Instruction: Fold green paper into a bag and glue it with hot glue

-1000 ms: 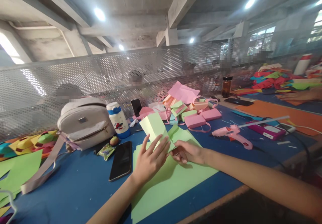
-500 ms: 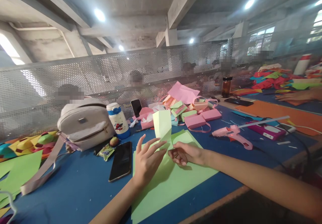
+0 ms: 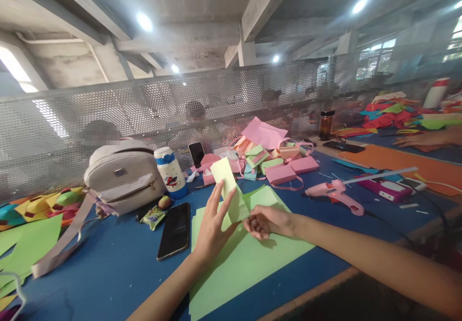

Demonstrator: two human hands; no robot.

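A folded strip of light green paper point(image 3: 224, 171) stands tilted to the left above a stack of larger green sheets point(image 3: 249, 273). The fingers of my right hand point(image 3: 269, 221) are curled and pinch the strip near its lower end. My left hand point(image 3: 213, 227) is beside the strip on its left, fingers stretched and apart, with the fingertips against the paper. Part of the strip's lower end is hidden by my hands.
A black phone point(image 3: 173, 232), a bottle point(image 3: 170, 174) and a backpack point(image 3: 121, 179) stand or lie to the left. Folded pink boxes point(image 3: 279, 174) are piled behind. At right are a pink glue gun point(image 3: 335, 195) with its cord and another person's hand point(image 3: 426, 140).
The strip has tipped to the left. My left hand's fingers have straightened and risen along it, while my right hand has stayed almost in place.
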